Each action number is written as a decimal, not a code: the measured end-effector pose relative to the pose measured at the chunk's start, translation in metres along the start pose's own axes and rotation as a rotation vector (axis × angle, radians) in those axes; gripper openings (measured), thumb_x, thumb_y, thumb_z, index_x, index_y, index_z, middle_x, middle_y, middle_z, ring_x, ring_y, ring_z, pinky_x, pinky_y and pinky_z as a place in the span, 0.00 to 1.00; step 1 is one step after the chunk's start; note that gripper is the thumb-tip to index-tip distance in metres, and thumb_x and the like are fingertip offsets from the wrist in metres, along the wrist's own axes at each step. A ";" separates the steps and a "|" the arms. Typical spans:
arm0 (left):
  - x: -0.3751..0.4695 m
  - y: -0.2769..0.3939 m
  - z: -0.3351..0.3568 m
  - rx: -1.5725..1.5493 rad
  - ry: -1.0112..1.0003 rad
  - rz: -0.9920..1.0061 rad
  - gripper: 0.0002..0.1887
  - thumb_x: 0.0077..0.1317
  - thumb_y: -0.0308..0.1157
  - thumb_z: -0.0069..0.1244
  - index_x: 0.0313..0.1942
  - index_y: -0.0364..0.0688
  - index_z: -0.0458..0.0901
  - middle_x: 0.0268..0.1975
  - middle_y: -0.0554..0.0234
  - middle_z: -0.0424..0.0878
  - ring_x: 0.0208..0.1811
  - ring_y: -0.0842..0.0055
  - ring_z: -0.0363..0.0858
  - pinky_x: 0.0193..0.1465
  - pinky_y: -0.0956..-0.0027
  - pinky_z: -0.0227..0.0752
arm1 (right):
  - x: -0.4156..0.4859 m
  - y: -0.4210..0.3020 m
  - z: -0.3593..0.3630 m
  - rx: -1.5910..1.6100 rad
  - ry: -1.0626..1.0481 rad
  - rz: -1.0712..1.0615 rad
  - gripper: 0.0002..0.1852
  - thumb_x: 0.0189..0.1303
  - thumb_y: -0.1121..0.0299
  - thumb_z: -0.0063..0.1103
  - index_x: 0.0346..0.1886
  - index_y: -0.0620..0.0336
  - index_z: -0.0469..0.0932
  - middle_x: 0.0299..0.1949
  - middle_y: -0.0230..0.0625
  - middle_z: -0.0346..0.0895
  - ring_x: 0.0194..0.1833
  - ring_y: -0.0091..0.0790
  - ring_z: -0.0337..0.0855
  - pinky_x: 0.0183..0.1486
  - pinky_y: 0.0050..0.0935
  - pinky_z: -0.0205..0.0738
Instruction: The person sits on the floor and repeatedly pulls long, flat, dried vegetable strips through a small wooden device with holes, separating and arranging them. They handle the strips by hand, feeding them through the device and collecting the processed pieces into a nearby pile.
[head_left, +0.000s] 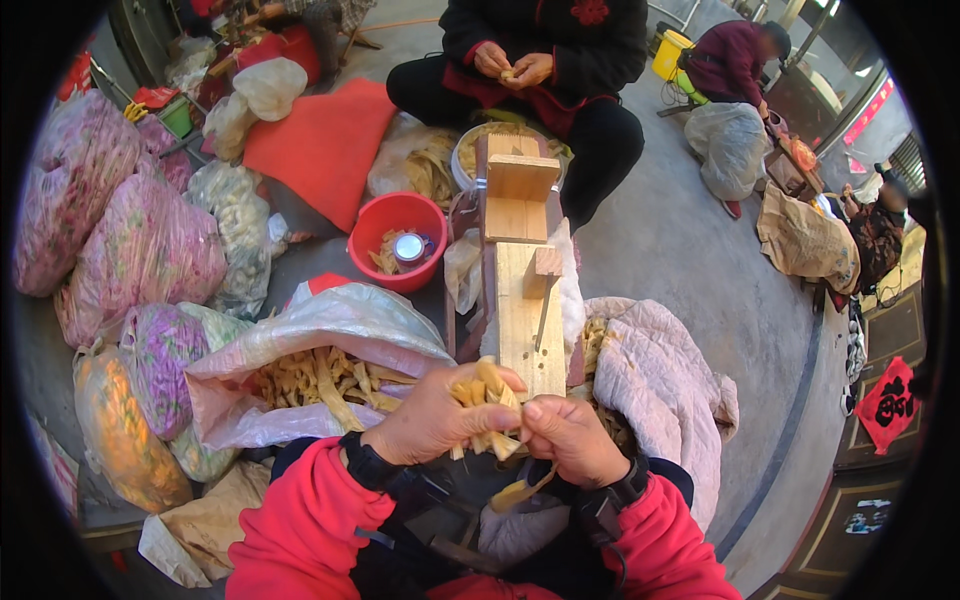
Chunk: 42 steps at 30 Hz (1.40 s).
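A bundle of dried yellowish husk-like strips (480, 394) is gripped in my left hand (439, 416), above the near end of a wooden board. My right hand (574, 442) meets it at the bundle's right side, thumb and fingers pinched on a strip; a curled strip (517, 493) hangs below. The wooden board (514, 330) carries an upright block and a slanting metal rod (544, 315). Behind it stands a wooden piece with an upright plate (523, 178). An open woven plastic sack (330, 307) of similar strips (330, 379) lies left of my hands.
A red bucket (397, 279) holds a can and strips. Stuffed bags (142, 255) crowd the left. A pink quilted cloth (660, 367) lies at right. Opposite, a seated person (544, 52) holds something small in both hands; another person (731, 64) sits farther right.
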<state>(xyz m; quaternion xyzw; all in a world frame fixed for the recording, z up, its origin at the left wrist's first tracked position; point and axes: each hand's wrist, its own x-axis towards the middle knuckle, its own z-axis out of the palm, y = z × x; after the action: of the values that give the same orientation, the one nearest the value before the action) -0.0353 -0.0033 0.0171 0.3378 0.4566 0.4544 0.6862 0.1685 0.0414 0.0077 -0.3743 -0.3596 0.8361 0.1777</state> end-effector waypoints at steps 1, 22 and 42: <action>0.001 -0.002 0.003 0.007 -0.062 0.015 0.08 0.66 0.28 0.58 0.43 0.36 0.81 0.33 0.71 0.80 0.29 0.88 0.77 0.29 0.82 0.67 | 0.000 0.000 0.003 -0.025 0.025 0.006 0.18 0.70 0.56 0.59 0.31 0.62 0.79 0.18 0.18 0.63 0.20 0.14 0.55 0.23 0.19 0.47; 0.042 -0.019 0.015 0.595 0.300 0.768 0.13 0.70 0.27 0.49 0.53 0.32 0.80 0.56 0.59 0.81 0.32 0.86 0.78 0.32 0.82 0.72 | 0.023 -0.020 -0.012 -0.922 0.681 -0.872 0.10 0.57 0.71 0.72 0.31 0.60 0.77 0.23 0.39 0.79 0.23 0.37 0.80 0.29 0.31 0.73; 0.011 -0.005 0.002 1.009 -0.041 0.813 0.19 0.55 0.28 0.65 0.48 0.42 0.85 0.37 0.60 0.80 0.33 0.63 0.82 0.34 0.67 0.75 | 0.006 -0.003 -0.010 -0.028 -0.068 -0.001 0.10 0.71 0.66 0.56 0.39 0.63 0.80 0.26 0.23 0.75 0.23 0.12 0.61 0.24 0.15 0.54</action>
<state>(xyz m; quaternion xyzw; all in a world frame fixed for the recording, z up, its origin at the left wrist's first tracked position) -0.0301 0.0050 0.0104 0.7733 0.4366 0.4011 0.2250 0.1720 0.0512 0.0022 -0.3477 -0.3773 0.8431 0.1607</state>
